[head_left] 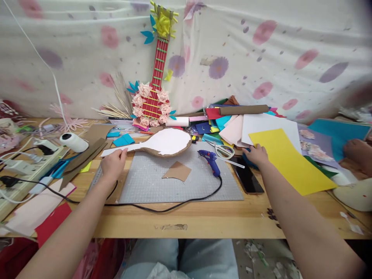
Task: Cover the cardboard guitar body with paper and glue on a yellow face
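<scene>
Left hand (113, 164) rests on the narrow neck end of a guitar-shaped cardboard cutout (162, 142), fingers curled over its edge, holding it down. The cutout lies at the far edge of the grey cutting mat (174, 186), white face up. Right hand (257, 155) lies palm down, fingers loosely spread, touching the near corner of a yellow sheet (290, 162); whether it grips anything cannot be told. Between the hands: blue glue gun (210, 161), scissors (225, 151), a brown cardboard scrap (177, 171). A dark phone (247, 176) lies just beside the right wrist. A decorated paper guitar (155, 85) leans against the backdrop cloth. All rests on the wooden worktop (203, 223).
</scene>
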Demonstrator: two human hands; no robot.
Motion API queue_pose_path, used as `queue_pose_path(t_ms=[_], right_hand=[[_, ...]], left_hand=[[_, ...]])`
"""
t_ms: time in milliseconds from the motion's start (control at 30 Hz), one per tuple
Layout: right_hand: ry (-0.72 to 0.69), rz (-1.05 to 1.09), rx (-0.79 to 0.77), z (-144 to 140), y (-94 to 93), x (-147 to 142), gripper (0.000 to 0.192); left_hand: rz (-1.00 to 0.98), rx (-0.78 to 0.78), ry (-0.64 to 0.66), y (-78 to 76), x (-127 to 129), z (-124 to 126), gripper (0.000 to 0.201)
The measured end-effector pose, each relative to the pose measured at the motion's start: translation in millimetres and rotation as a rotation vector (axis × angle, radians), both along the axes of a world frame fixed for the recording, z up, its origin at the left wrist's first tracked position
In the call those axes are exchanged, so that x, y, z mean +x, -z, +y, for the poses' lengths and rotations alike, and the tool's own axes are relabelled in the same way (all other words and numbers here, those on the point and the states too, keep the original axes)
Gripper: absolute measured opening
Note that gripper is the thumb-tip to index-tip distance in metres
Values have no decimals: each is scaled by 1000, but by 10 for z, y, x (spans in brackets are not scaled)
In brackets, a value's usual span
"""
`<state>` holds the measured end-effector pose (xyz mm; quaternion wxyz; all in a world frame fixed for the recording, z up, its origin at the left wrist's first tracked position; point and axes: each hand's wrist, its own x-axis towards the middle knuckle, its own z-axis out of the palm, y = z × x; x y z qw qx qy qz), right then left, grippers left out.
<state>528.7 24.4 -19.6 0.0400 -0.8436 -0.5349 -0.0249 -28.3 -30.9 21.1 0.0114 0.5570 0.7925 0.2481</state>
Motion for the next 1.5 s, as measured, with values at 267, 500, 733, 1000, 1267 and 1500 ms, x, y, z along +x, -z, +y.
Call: queue_pose_path(t_ms=[267, 500, 733, 1000, 1267, 1500], right_hand=[[-65, 84, 169, -88, -178, -74, 41], [-117, 237, 500, -124, -782, -397, 39], [-339, 239, 550, -87, -1520, -889, 49], [-582, 114, 547, 37, -1728, -1848, 23], [-1260, -132, 140, -639, -1280, -3086, 14], [-1294, 44, -135, -736, -1042, -3047, 37]], left_hand=[[131, 40, 315, 132, 267, 240, 20], [166, 33, 408, 81, 542, 292, 20], [109, 41, 394, 176, 508, 208, 17], [-530, 121, 396, 182, 780, 123, 19], [-1789, -300, 412, -240, 816, 128, 42], [-1399, -326, 198, -87, 649, 119, 30]])
